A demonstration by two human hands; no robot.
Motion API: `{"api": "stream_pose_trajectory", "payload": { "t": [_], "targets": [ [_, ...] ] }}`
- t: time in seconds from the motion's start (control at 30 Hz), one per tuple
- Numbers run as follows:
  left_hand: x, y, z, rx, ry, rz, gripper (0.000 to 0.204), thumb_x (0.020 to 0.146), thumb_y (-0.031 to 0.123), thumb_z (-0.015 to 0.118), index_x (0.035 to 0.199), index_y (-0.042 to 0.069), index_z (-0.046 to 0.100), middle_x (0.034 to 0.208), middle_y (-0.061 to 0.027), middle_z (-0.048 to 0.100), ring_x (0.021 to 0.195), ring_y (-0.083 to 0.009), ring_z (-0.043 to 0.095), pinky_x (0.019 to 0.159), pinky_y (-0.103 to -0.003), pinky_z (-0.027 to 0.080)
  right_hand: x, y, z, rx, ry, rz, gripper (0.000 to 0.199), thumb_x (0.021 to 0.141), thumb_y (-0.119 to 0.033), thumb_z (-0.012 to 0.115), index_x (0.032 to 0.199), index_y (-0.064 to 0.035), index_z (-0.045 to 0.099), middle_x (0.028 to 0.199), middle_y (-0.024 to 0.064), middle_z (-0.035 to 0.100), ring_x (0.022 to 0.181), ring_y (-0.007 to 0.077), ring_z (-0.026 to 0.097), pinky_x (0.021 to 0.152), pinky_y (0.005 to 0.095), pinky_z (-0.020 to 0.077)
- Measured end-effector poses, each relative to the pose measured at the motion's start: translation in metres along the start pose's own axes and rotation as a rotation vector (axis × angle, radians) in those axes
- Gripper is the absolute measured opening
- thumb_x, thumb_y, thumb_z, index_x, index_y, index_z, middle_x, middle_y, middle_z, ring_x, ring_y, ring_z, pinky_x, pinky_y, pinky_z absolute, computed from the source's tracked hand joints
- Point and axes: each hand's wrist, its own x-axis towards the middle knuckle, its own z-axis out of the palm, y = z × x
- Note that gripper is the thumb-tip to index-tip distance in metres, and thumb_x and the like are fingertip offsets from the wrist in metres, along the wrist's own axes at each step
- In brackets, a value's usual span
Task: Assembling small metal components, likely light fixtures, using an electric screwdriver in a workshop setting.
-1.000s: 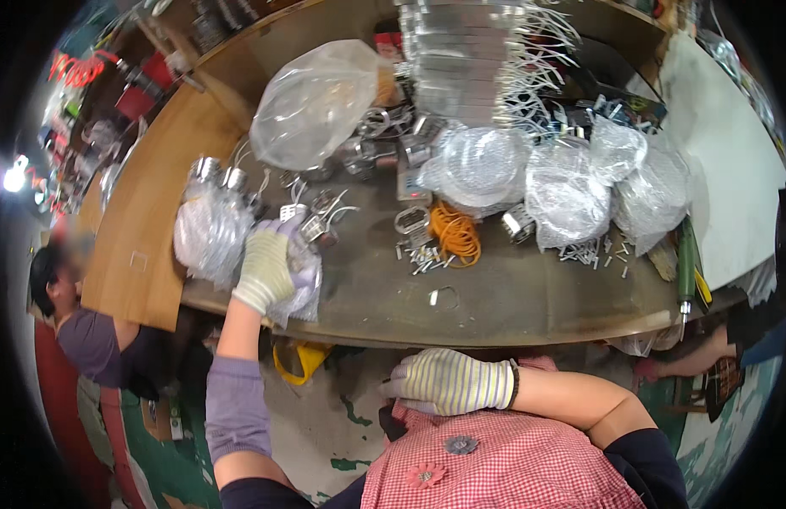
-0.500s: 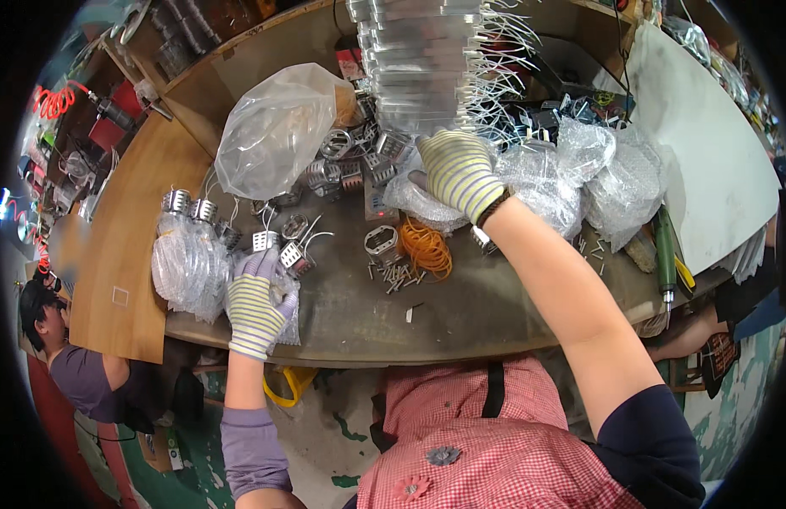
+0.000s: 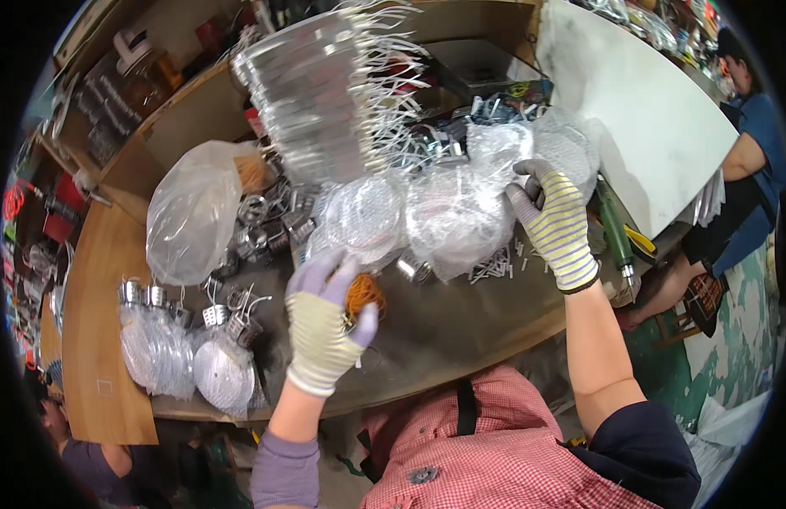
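Note:
My left hand (image 3: 325, 327), in a striped glove with lilac fingers, hovers above the bench with fingers spread and nothing in it. Behind its thumb a bundle of orange rubber bands (image 3: 365, 297) is partly hidden. Just beyond its fingertips lies a bubble-wrapped round piece (image 3: 363, 222). My right hand (image 3: 561, 225), gloved alike, is at the right edge of another bubble-wrapped bundle (image 3: 461, 220). Its fingers are bent, with a gap between them and the thumb; nothing shows in it. Whether the fingertips touch the wrap is unclear.
Several wrapped pieces with metal cages (image 3: 155, 343) stand at the left front. A tall stack of flat silvery packs with white wires (image 3: 308, 102) rises behind. A green electric screwdriver (image 3: 613, 225) lies at right, near small pins (image 3: 492, 265). A co-worker (image 3: 753, 170) is at far right.
My left hand has left the wrapped piece at the left front and moved right, opening. My right hand has moved right, away from the silvery stack. The view has shifted to the right.

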Motion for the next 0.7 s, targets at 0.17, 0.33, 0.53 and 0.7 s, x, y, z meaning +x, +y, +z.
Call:
{"api": "stream_pose_trajectory", "payload": {
  "t": [0.17,0.33,0.53,0.7],
  "targets": [
    [0.09,0.041,0.064,-0.243,0.054,0.213,0.052,0.074,0.011,0.07,0.124,0.001,0.058,0.121,-0.0194,0.06,0.111,-0.0382,0.056,0.097,-0.045,0.045,-0.002,0.01,-0.017,0.076,0.178,0.065,0.024,0.081,-0.014,0.074,0.103,-0.0051,0.067,0.076,0.0091,0.064,0.066,0.0236,0.062,0.064,0.0343,0.05],
    [0.172,0.076,0.137,-0.178,0.057,0.194,0.058,0.08,0.021,0.069,0.132,0.001,0.053,0.119,-0.0202,0.062,0.108,-0.0381,0.059,0.097,-0.045,0.046,-0.079,-0.004,-0.002,0.583,0.05,0.229,0.014,0.085,-0.006,0.066,0.098,-0.0035,0.067,0.088,0.0124,0.069,0.079,0.0248,0.067,0.076,0.0343,0.0527],
    [0.228,0.079,0.163,0.309,-0.419,-0.062,0.034,0.083,0.03,0.062,0.105,0.005,0.068,0.097,-0.0184,0.07,0.09,-0.0328,0.067,0.082,-0.043,0.053,-0.105,0.002,0.01,0.524,-0.191,-0.105,0.021,0.078,-0.004,0.069,0.099,-0.0059,0.066,0.083,0.0134,0.066,0.074,0.034,0.065,0.066,0.0403,0.0531],
    [0.234,0.068,0.181,0.101,-0.276,0.009,0.039,0.084,0.035,0.06,0.108,0.004,0.068,0.098,-0.0203,0.069,0.093,-0.0375,0.066,0.082,-0.045,0.052,-0.101,0.016,0.026,0.543,-0.236,-0.094,0.018,0.08,-0.007,0.067,0.098,-0.0064,0.066,0.084,0.0136,0.065,0.077,0.0344,0.065,0.067,0.0418,0.0525]
  ]
}}
